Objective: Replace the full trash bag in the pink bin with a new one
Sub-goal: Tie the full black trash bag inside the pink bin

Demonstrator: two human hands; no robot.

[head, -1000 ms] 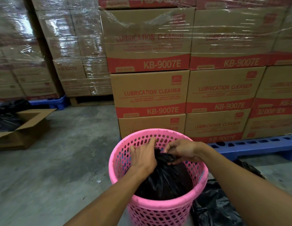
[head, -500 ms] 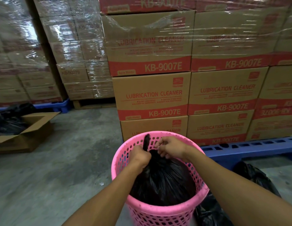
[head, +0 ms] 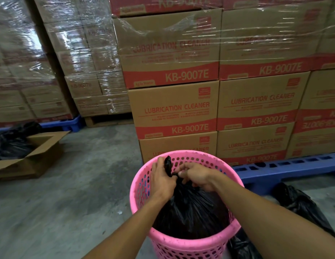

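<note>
A pink perforated bin [head: 164, 241] stands on the concrete floor in front of me. Inside it sits a full black trash bag [head: 189, 212], its top gathered into a twisted neck. My left hand [head: 162, 179] is closed around that neck, and a short black tail sticks up above the fist. My right hand [head: 197, 174] pinches the bag's neck just beside the left hand. Both forearms reach in over the bin's near rim.
Stacked cardboard boxes [head: 174, 109] on a blue pallet [head: 286, 168] rise right behind the bin. Another black bag [head: 301, 204] lies on the floor at the right. An open cardboard box [head: 37, 156] holding black bags sits at the left.
Both hands have gathered the bag's open top into a tight twisted neck and lifted it slightly. A tail of plastic now pokes up above the left fist.
</note>
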